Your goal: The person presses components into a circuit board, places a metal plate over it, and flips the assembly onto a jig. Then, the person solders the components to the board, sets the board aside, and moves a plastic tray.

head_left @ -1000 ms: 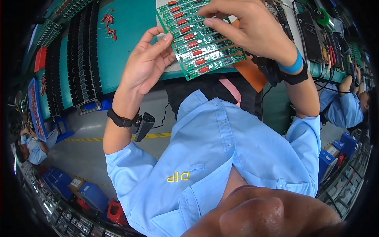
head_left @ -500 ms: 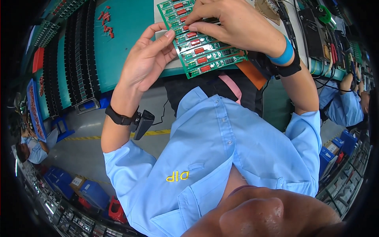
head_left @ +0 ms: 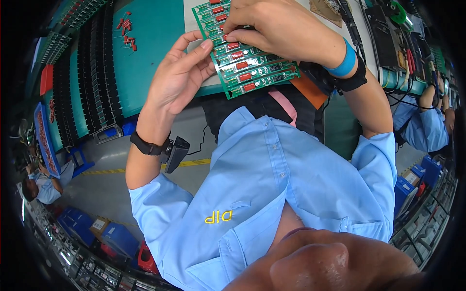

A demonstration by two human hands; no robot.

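Observation:
A green circuit board panel (head_left: 238, 68), tilted at the table's front edge, carries several strips, each with a red capacitor (head_left: 249, 87) and some with dark display blocks. My left hand (head_left: 182, 72) grips its left edge, thumb on top and the other fingers curled partly out of sight below. Over the upper strips, my right hand (head_left: 276, 31) is closed with thumb and index fingertips pinched on a red capacitor (head_left: 224, 38) seated in the row. The palm and knuckles hide the right part of those strips.
Loose red capacitors (head_left: 127, 31) lie on the green mat (head_left: 145, 58) at left, beside long black slotted rails (head_left: 94, 63). Farther left stands a blue tray (head_left: 44, 140) of red parts. Tools and cables (head_left: 405, 53) crowd the right side. Co-workers (head_left: 427, 126) sit at both sides.
The panel has shifted slightly left, with both hands moving along with it. My right fingertips stay at the same row of red capacitors.

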